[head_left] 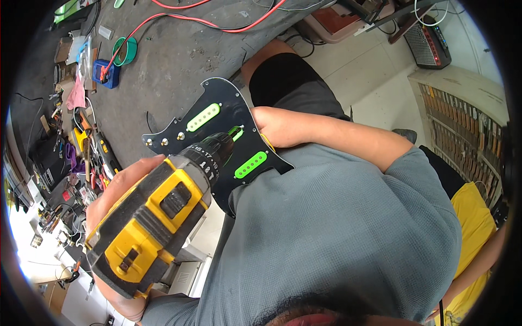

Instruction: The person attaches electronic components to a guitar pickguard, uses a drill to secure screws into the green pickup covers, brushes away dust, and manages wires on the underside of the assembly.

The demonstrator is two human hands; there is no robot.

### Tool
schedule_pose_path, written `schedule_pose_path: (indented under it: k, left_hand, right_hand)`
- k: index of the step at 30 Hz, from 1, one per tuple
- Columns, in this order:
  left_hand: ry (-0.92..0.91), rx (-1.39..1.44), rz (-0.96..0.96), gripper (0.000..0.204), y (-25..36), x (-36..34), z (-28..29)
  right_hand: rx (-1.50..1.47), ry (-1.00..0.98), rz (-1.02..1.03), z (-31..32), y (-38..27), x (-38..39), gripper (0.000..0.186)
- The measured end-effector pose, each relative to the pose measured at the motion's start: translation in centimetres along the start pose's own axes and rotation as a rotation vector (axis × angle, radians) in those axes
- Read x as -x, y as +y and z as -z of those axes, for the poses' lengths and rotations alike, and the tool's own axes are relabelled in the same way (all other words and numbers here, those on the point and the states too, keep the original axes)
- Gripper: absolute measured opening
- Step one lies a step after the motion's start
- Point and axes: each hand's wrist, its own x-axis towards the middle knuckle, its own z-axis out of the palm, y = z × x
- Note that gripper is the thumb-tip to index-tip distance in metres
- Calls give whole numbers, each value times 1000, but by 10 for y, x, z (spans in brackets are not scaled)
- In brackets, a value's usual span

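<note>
A black pickguard [255, 155] lies tilted against my body, with three green pickups [203, 117] and several small metal posts [165, 142] on it. My left hand [117, 187] is closed on a yellow and black cordless drill [155, 223] in the lower left. Its chuck [216, 145] points at the middle pickup, partly covering it; I cannot tell whether the tip touches. My right hand [272, 125] grips the pickguard's right edge, its fingers mostly hidden behind it.
A dark workbench [157, 84] holds red cables [228, 30], a teal dish [126, 51], a blue device [106, 76] and cluttered tools [103, 152]. An amplifier [421, 46] and slotted wooden rack [459, 125] stand at right. Another person's yellow shirt [473, 228] and arm show at lower right.
</note>
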Motion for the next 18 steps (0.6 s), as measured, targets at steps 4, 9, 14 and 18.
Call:
schedule_pose_path:
  k: [4, 9, 14, 18]
  left_hand:
    - [-16, 3, 37, 38, 19, -6, -1]
    - [-29, -56, 35, 36, 13, -12, 1]
    - [-59, -96, -22, 37, 12, -14, 1]
    - [-33, -15, 73, 37, 19, -13, 0]
  right_hand:
    - [-45, 31, 30, -3, 3, -1, 38]
    - [46, 3, 43, 0, -4, 1, 44]
    - [29, 32, 50, -1, -6, 3, 31]
    - [19, 23, 116, -2, 0, 0, 31]
